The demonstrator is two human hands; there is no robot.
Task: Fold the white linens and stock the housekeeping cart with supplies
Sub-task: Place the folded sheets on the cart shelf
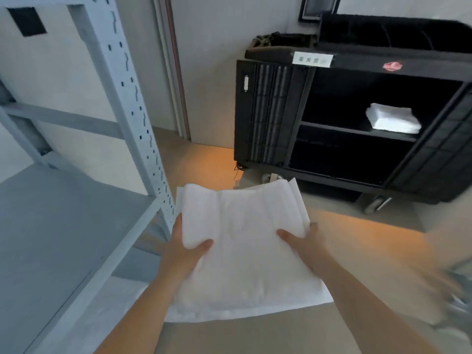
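**Folded linen held in both hands, cart ahead**

A folded white linen (242, 241) is held in the air in front of the person, above the floor (357, 251), its layered edges showing along the far and right sides. The left hand (186, 249) grips its left edge, thumb curled over the top and the fingers hidden underneath. The right hand (304, 241) grips the right edge the same way, thumb lying on the top face and the fingers tucked beneath the cloth. Both grips are clamped on the linen, with both forearms reaching in from the bottom of the view.

Ahead and to the right stands a black housekeeping cart (357, 70) on wheels, well apart from the held linen. On its middle shelf, toward the right, lies a stack of folded white linens (393, 120). A white label (312, 59) with printed characters sits on the cart's top rail, and a red sticker (392, 66) is farther right on the same rail.

To the left is a pale grey metal shelving rack (132, 103) with a perforated upright; its flat shelf (63, 221) runs along the lower left, just beside the left hand. A door frame (176, 67) stands against the wall between the rack and the cart. The far right edge of the view is blurred.
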